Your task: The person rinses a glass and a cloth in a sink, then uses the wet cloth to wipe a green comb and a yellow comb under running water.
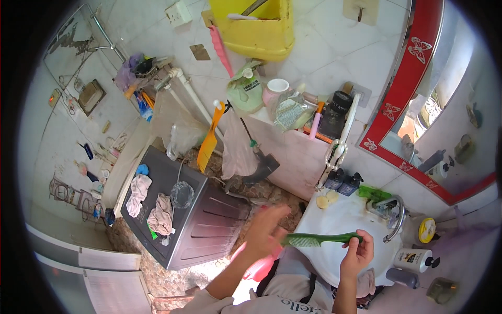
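Observation:
A green plastic comb (pixel 319 240) lies level across my front, over the near left side of the white washbasin (pixel 313 259). My right hand (pixel 356 251) grips its handle end between thumb and fingers, with the teeth facing down towards me. My left hand (pixel 266 229) is at the toothed end, blurred, fingers spread. Whether those fingers touch the comb tip cannot be made out. Behind the comb, a curved metal faucet (pixel 396 218) rises from the basin's far right side.
Two dark pump bottles (pixel 345 182) and pale soap pieces (pixel 326 199) sit on the basin's back rim. A white pump bottle (pixel 413 260) is at right. A red-framed mirror (pixel 396 114) hangs above. Left stands a dark washing machine (pixel 188 219) with cloths (pixel 160 215) on top.

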{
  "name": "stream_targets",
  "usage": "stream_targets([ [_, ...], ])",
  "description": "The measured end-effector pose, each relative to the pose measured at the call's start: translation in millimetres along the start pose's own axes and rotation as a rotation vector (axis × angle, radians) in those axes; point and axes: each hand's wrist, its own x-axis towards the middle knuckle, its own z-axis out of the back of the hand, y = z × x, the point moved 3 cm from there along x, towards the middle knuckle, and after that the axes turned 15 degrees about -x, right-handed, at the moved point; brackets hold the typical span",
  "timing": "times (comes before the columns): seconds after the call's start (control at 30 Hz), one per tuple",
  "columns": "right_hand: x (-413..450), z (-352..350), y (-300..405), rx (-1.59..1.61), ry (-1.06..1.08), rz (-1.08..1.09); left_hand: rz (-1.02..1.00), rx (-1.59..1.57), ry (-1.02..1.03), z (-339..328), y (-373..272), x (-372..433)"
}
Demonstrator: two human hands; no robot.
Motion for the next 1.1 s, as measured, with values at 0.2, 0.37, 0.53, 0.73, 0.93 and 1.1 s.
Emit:
stream_targets([
  [0.2,7,-13,18,0.111,0.101,0.046,0.354,-0.147,0.169,-29,1,-34],
  [0.37,0,-25,2,0.096,0.324,-0.122,0.435,-0.318,-0.542,35,34,-33],
  [0.53,-28,-1,-59,0.044,0.489,-0.399,0.240,-0.295,-0.545,105,22,26],
  [0.73,-49,24,-93,0.010,0.417,-0.647,0.184,0.082,-0.479,142,14,88],
  [0.93,-53,36,-106,-0.011,0.403,-0.682,-0.096,0.217,-0.015,101,-27,143],
  [1.1,-51,49,-109,-0.043,0.299,-0.623,0.057,0.439,0.024,78,-44,181],
])
